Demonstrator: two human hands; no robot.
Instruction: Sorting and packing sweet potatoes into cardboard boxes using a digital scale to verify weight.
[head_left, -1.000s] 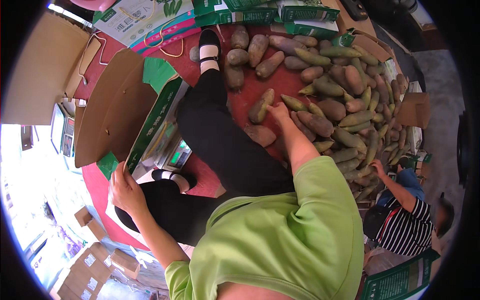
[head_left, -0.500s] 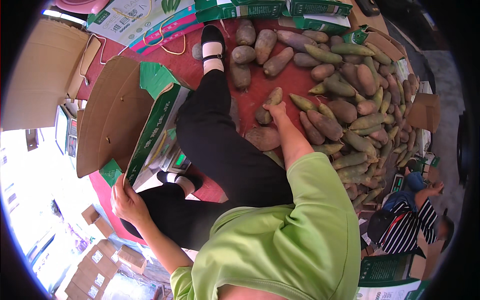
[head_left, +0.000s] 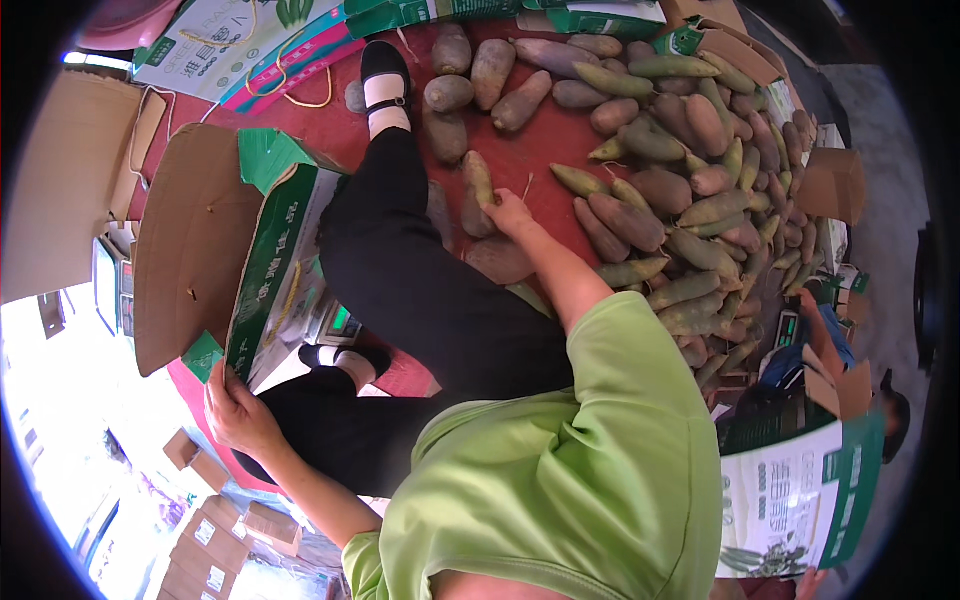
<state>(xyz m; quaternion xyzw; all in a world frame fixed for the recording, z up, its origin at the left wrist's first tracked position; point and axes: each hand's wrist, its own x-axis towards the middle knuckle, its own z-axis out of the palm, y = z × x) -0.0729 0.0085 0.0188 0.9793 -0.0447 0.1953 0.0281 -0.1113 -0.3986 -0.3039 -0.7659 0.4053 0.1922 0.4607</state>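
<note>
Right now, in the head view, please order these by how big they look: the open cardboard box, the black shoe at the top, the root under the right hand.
1. open cardboard box
2. root under the right hand
3. black shoe
Root and shoe look alike; unsure.

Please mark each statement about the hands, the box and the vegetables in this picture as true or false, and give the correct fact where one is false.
1. The right hand touches a long brownish root vegetable lying on the red mat. True.
2. The left hand holds a pink basin. False: it grips the lower edge of the green and white cardboard box.
3. The box's brown flaps are open. True.
4. The pile of root vegetables lies to the person's left. False: it spreads ahead and to the right.
5. The person wears a green shirt and black trousers. True.
</note>
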